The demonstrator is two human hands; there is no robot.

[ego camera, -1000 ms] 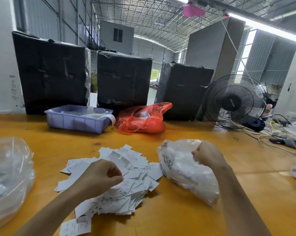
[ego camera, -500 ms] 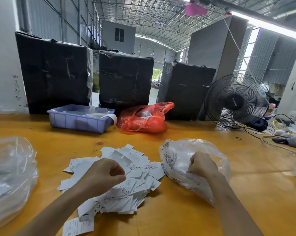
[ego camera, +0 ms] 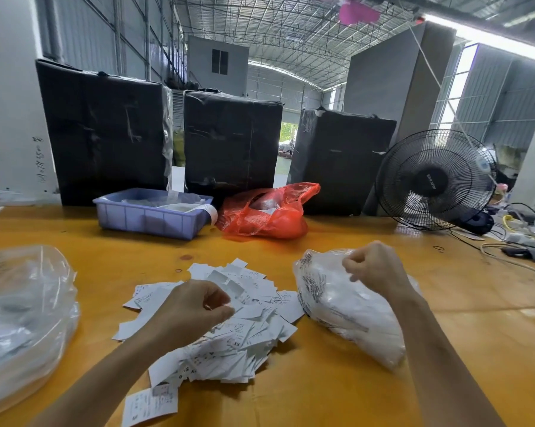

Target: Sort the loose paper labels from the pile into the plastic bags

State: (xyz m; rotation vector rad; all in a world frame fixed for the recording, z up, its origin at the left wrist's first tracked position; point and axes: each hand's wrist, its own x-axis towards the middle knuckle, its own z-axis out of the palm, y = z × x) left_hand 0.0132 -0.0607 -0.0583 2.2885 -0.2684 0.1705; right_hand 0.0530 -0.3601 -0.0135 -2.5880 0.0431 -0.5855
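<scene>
the heap of small white printed paper labels [ego camera: 229,318] lies on the yellow wooden table [ego camera: 321,396] in front of you. your left hand [ego camera: 189,309] rests on it, fingers curled pinching labels. just right, your right hand [ego camera: 374,268] grips the top of the clear label-filled plastic bag [ego camera: 346,309]. another clear plastic bag [ego camera: 23,318] sits far left.

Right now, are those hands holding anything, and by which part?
The right hand pinches the clear plastic bag at its top edge. The left hand is curled over the label pile; whether it holds a label cannot be told.
</scene>
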